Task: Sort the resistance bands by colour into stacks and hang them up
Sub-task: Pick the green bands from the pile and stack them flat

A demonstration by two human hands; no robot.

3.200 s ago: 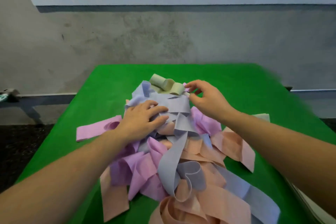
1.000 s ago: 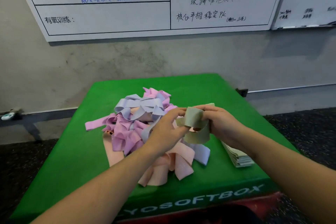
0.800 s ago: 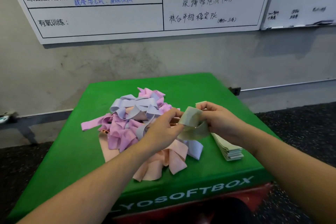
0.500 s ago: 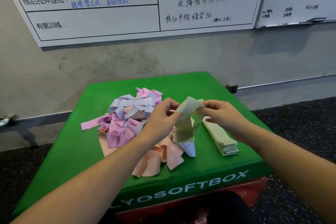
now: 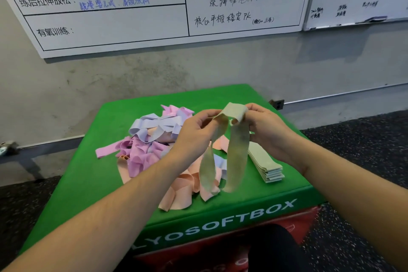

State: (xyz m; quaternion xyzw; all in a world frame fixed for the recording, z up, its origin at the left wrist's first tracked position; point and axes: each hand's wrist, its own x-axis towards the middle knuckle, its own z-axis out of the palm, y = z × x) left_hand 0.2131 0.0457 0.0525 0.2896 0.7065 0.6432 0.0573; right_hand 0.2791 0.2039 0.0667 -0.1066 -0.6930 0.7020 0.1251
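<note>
A pale green band (image 5: 234, 150) was pinched at its top fold by the left hand (image 5: 194, 132) and the right hand (image 5: 268, 130), above the bench (image 5: 88, 174). It hung limp, judged light, soft and stretchy; the ends looked best pinched to flatten it for the green stack (image 5: 266, 164).

Green soft box (image 5: 92, 174), white lettering on front face, standing on dark speckled floor (image 5: 353, 150) against grey wall. On box top: loose tangled pile of bands (image 5: 152, 146) left of centre, with lilac ones at back, pink in middle, peach nearest front edge. Near right edge: neat stack of pale green bands (image 5: 266, 163), apart from pile.
</note>
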